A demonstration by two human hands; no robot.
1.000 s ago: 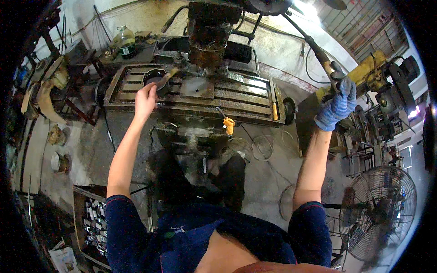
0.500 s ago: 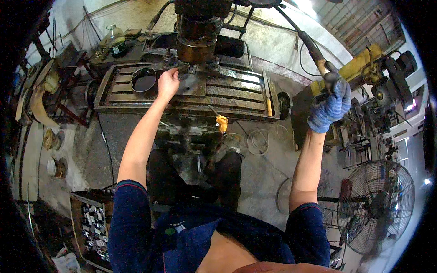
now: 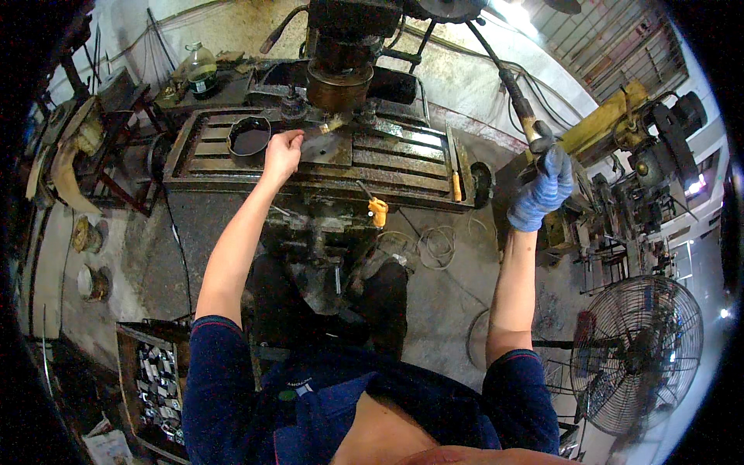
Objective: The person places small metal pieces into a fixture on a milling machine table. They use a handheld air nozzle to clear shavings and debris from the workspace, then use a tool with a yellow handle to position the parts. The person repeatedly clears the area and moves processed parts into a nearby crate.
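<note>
Slotted machine table (image 3: 403,163): left hand (image 3: 280,151) moved onto brush (image 3: 329,125); gloved right hand (image 3: 542,190) stays clamped on lever (image 3: 518,105).

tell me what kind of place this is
Most likely a metalworking shop. A drill press or milling machine with a slotted table stands in front; the gloved right hand grips its long lever, and a pedestal fan stands nearby.

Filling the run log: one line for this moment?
left hand: bare, on brush at machine table | right hand: gloved, gripping feed lever | black bowl beside
</note>
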